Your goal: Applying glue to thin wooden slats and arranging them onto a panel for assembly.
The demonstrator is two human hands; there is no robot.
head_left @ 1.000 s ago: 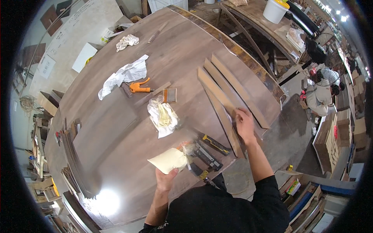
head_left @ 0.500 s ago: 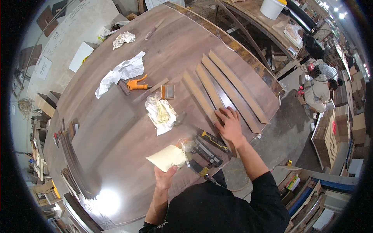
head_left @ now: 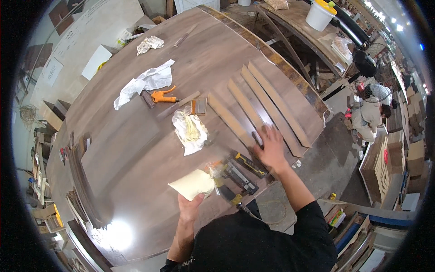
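Note:
My left hand [head_left: 189, 207] is closed around a plump clear bag of cream-coloured paste [head_left: 192, 183], its twisted end pointing right. Over several long tan-edged strips [head_left: 272, 109] lies my right hand [head_left: 273, 149], fingers spread and slightly blurred. Its fingertips are at the near ends of the middle strips; whether they press on them I cannot tell. Between my hands are a black nail gun [head_left: 240, 177] and a yellow-and-black utility knife [head_left: 249, 164]. Farther off, a crumpled clear bag with yellowish residue [head_left: 192, 131] rests on white paper.
The brown panel [head_left: 136, 181] beneath everything bears an orange air blow gun [head_left: 163, 96], a white cloth [head_left: 147, 81] and a crumpled rag [head_left: 149, 44]. Dark strips [head_left: 84, 181] are stacked at left. A white bucket [head_left: 320, 16] stands on another bench; a person [head_left: 366, 118] crouches at far right.
My right hand has lifted or shifted slightly along the strips, and the nearest strip's near end has swung left. The left hand still holds the bag. The whole view has moved slightly.

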